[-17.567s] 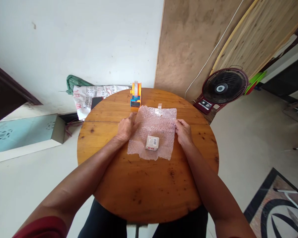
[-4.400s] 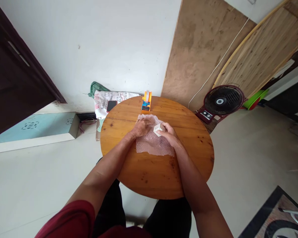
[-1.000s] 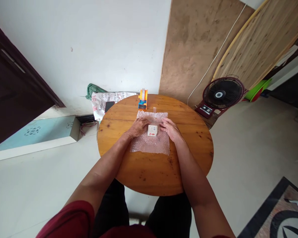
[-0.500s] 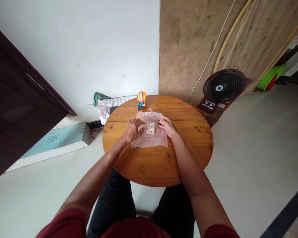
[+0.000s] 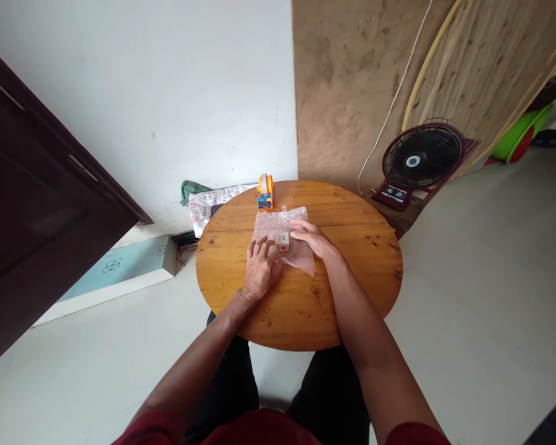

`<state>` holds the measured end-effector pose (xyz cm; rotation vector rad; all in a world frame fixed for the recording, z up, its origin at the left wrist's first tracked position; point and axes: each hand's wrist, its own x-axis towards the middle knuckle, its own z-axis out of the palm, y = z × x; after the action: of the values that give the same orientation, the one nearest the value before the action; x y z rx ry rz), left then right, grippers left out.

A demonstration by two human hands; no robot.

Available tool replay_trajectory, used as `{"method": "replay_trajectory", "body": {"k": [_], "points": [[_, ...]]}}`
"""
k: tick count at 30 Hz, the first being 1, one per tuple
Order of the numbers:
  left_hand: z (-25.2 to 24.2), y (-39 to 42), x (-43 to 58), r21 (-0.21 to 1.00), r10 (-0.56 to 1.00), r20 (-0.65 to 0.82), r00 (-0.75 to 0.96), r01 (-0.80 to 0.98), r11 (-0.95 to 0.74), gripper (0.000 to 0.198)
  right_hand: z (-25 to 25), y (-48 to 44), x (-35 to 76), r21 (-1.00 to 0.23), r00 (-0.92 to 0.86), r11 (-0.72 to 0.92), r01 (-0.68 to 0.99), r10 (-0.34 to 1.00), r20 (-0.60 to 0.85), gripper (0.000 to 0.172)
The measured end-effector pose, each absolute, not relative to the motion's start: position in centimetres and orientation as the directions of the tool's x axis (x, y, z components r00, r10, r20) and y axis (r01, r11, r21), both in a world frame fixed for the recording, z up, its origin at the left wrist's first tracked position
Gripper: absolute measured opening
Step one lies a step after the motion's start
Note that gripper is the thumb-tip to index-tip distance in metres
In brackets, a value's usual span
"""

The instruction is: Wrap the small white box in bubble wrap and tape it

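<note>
A sheet of bubble wrap (image 5: 282, 221) lies on the round wooden table (image 5: 301, 309). A small white box (image 5: 282, 241) with a red mark stands on it. My left hand (image 5: 259, 271) covers the wrap's near left corner, with its fingers together on the sheet and reaching up to the box. My right hand (image 5: 311, 237) comes in from the right. Its fingers are curled against the box's top and right side. The wrap's near right corner shows below my right hand.
An orange and blue tape dispenser (image 5: 265, 191) stands at the table's far edge. A dark red floor fan (image 5: 421, 162) sits to the right, in front of leaning plywood boards (image 5: 352, 93). A printed sack (image 5: 210, 201) lies on the floor by the wall. A dark door (image 5: 32, 204) is on the left.
My left hand has dropped from beside the box to the wrap's near left corner. My right hand has stayed at the box. The view has shifted slightly.
</note>
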<state>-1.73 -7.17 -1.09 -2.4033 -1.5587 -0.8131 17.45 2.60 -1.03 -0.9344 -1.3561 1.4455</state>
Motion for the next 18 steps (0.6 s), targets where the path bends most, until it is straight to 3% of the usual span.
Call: {"method": "replay_trajectory", "body": {"k": [6,11,18], "points": [[-2.1,-6.6,-2.3,0.249,0.785,0.578,0.223,0.868,-0.43,0.018,-1.0,2.6,16.8,-0.995,-0.437,0.094,0.02,0.896,0.076,0.064],[-2.1,-7.2,-2.5,0.29,0.781,0.561,0.275,0.818,-0.496,0.018,-0.7,1.9,16.7,-0.98,-0.481,0.151,0.128,0.874,0.072,0.049],[-1.6,-7.8,-3.1,0.403,0.79,0.567,0.233,0.758,-0.513,0.014,0.2,0.9,17.0,-0.962,-0.523,0.18,0.205,0.851,0.047,0.046]]}}
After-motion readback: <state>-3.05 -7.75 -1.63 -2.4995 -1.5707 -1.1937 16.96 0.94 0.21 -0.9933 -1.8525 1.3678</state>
